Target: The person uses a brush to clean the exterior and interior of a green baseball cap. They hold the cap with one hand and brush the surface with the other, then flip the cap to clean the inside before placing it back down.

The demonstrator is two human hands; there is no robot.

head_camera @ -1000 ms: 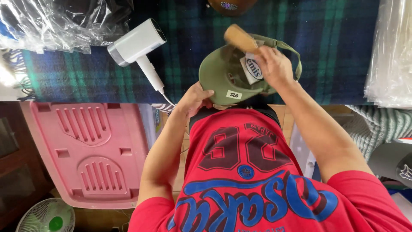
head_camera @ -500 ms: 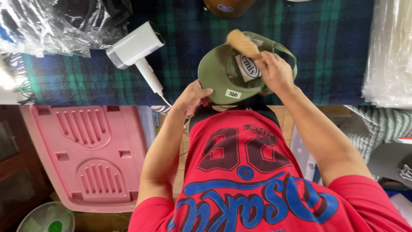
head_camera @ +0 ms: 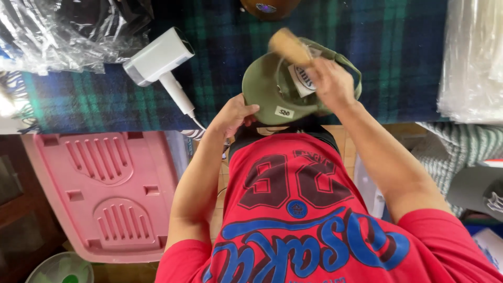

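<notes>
Fingers of the left hand (head_camera: 234, 114) curl around the near rim of an olive green cap (head_camera: 275, 91), gripping the soft cloth at its lower left edge. The right hand (head_camera: 330, 84) closes its fingers around the handle of a wooden brush (head_camera: 290, 46), whose pale, rounded block is blurred above the cap's crown. The cap is held just over the near edge of the surface (head_camera: 398, 57), its smooth domed underside facing the camera; a small white sticker sits on the brim and a white woven label shows inside, partly behind the right hand.

Nearest the camera, a red jersey (head_camera: 298, 209) of smooth knit fabric with large blue and dark red printing fills the lower frame. Beside it on the left lies a pink plastic panel (head_camera: 99, 194), moulded with slotted vents and square recesses, and a round green fan (head_camera: 60, 268) peeks in at the bottom corner.

The surface is covered by a woolly plaid blanket in dark blue and green, fringed at its left end. On it, left of the cap and well apart from it, rests a white hair dryer (head_camera: 160, 60) with a boxy barrel and slim handle, matte and smooth. Farther back lie crinkled clear plastic bags (head_camera: 57, 31), glossy and creased, and another stack of clear plastic sleeves (head_camera: 471, 57) at the right edge.
</notes>
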